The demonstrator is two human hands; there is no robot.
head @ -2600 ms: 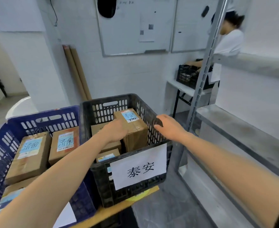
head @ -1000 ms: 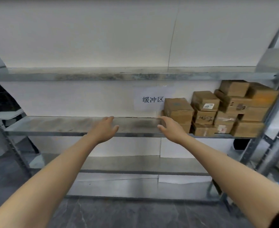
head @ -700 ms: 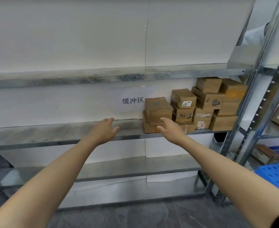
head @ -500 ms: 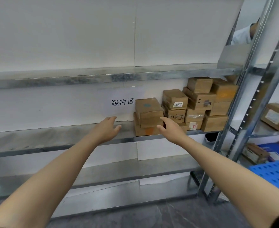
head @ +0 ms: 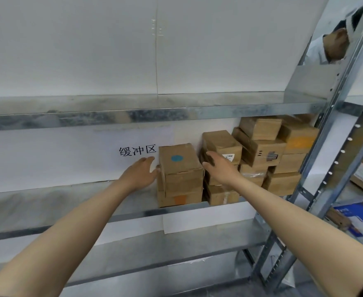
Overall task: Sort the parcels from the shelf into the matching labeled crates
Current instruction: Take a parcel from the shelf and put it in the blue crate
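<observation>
Head view: both hands are seen stretched toward the shelf (head: 69,200), where the parcels (head: 259,151) are stacked at its right end. The left hand (head: 139,174) is held with fingers straight and nothing gripped, its fingertips right at the left side of the top box (head: 179,166), a carton marked with a blue dot; whether it is touched cannot be told. The right hand (head: 219,168) is spread loosely, nothing held, just beside the top box's right edge and in front of the next stack (head: 223,144). The top box is set on a lower box (head: 179,198) bearing an orange patch, at the left end of the pile. A paper sign (head: 137,151) is fixed to the wall just left of the top box. A person (head: 330,46) is partly seen behind the upright (head: 334,116) at the upper right
</observation>
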